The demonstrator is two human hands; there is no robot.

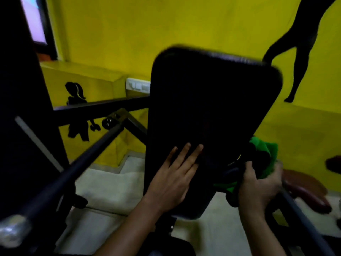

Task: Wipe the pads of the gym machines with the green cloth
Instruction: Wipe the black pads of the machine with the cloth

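The left hand [173, 174] lies flat, fingers straight, on the large black padded rectangular pad [208, 111]; the right hand [258, 187] grips the crumpled green cloth [263, 154] at the pad's right edge.

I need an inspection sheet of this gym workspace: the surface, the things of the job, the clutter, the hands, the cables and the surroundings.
Surface: black pad of a gym machine, tilted, dark; dirt cannot be judged.
Job's things: green cloth, bunched at the pad's lower right edge.
Clutter: brown padded piece low on the right; what it belongs to is unclear.
Hands: left hand lies flat on the pad with straight fingers; right hand grips the green cloth, apparently with a dark bar of the machine.
Cables: nothing seen.
Surroundings: yellow wall with black figure silhouettes, white switch plate, black frame bars, pale floor, window at upper left.
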